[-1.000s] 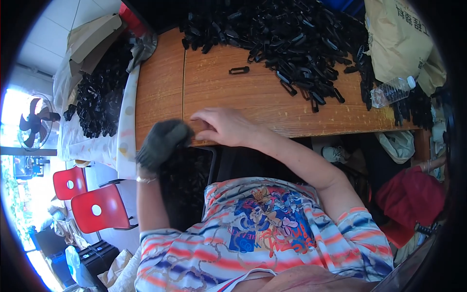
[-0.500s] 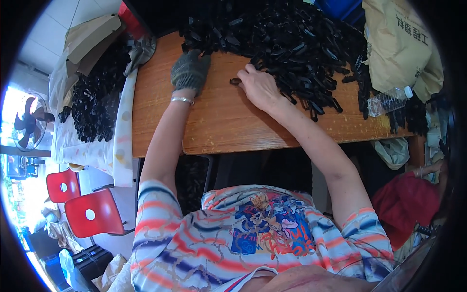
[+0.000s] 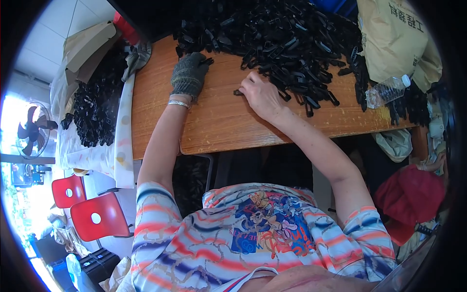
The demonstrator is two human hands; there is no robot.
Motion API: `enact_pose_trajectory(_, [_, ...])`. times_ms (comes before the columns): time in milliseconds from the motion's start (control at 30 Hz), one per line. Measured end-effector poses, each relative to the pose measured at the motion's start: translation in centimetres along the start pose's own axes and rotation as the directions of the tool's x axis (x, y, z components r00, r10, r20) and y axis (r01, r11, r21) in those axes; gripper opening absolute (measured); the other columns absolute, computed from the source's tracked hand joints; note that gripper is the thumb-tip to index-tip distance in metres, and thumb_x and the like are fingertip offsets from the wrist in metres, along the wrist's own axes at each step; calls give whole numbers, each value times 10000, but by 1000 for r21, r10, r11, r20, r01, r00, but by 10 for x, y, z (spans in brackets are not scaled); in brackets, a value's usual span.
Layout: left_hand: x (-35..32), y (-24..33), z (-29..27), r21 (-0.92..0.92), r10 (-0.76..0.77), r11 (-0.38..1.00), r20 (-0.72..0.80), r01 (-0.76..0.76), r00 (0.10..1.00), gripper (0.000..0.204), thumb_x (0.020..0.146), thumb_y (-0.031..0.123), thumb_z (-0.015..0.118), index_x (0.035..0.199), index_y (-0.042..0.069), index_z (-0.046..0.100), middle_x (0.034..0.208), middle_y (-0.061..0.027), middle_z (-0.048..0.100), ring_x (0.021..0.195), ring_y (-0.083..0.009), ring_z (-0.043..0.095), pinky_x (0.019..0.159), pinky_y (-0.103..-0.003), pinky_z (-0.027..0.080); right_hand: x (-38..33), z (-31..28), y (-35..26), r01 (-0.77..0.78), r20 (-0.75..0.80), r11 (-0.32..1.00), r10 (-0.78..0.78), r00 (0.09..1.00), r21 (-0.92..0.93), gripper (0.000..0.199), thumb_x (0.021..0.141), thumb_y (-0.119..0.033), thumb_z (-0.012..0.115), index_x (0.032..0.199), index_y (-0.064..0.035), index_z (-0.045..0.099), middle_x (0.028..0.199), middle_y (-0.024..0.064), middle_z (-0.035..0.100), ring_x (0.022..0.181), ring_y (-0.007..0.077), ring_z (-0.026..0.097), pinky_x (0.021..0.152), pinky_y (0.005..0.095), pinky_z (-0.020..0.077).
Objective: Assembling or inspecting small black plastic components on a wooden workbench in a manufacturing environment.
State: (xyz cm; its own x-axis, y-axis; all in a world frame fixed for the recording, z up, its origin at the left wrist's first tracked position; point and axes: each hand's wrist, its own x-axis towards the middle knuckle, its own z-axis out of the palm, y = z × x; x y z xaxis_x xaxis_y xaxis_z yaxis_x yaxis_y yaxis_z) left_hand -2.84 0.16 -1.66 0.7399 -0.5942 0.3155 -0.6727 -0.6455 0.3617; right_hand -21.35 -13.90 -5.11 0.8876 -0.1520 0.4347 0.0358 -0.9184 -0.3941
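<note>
My left hand (image 3: 188, 75) wears a dark grey knitted glove and is at the near left edge of a big heap of small black plastic parts (image 3: 287, 48). Its fingers are closed on a black piece (image 3: 208, 62) that sticks out on the right side. My bare right hand (image 3: 263, 97) hovers low over the wooden table (image 3: 219, 121), just in front of the heap. Thumb and fingers pinch a small black plastic part (image 3: 237, 92), whose end juts out to the left. Many parts in the heap look long and looped.
Left of the table, a bag-lined container holds more black parts (image 3: 99, 112) beside a cardboard flap (image 3: 90, 51). A clear plastic bottle (image 3: 386, 92) lies at the right near a brown paper sack (image 3: 389, 39). Red chairs (image 3: 99, 216) and a fan (image 3: 35, 127) stand left; another person's arm (image 3: 433, 165) shows right.
My right hand has drawn slightly toward me with its part. A black piece now pokes out from my gloved left hand. The whole view has shifted a little.
</note>
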Motion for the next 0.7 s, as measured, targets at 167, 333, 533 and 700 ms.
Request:
enact_pose_trajectory(167, [-2, 6, -14, 89, -63, 995, 181, 47, 982, 282, 883, 255, 656, 1116, 103, 701, 1066, -141, 699, 1021, -329, 661, 898, -437, 514, -7, -9, -2, -14, 39, 1000, 14, 999, 9, 166, 886, -170, 698, 951, -25, 649, 930, 95, 578, 760, 309, 653, 665, 395, 539])
enact_pose_trajectory(333, [-35, 13, -22, -31, 63, 998, 132, -59, 989, 233, 898, 235, 652, 1087, 109, 702, 1077, -123, 706, 990, -316, 677, 874, -434, 528, -7, -29, -8, -65, 225, 997, 70, 972, -28, 234, 857, -152, 732, 1026, -25, 633, 936, 94, 578, 808, 288, 652, 710, 371, 535])
enact_pose_trajectory(533, [-65, 54, -40, -544, 146, 839, 173, -29, 974, 266, 842, 99, 738, 1100, 63, 683, 1015, -99, 711, 913, -198, 674, 841, -335, 534, 10, -34, -29, -104, -121, 901, 169, 978, 421, 196, 882, -85, 691, 1034, -2, 598, 960, 133, 620, 803, 273, 652, 700, 371, 513])
enact_pose_trajectory(700, [-74, 56, -39, -868, 75, 481, 183, 125, 980, 264, 885, 80, 711, 1132, 5, 659, 1087, -88, 700, 955, -153, 652, 846, -293, 536, 11, -29, -40, -95, -110, 767, 211, 971, 635, 172, 916, -52, 662, 1065, 11, 603, 929, 116, 663, 778, 187, 677, 672, 298, 528])
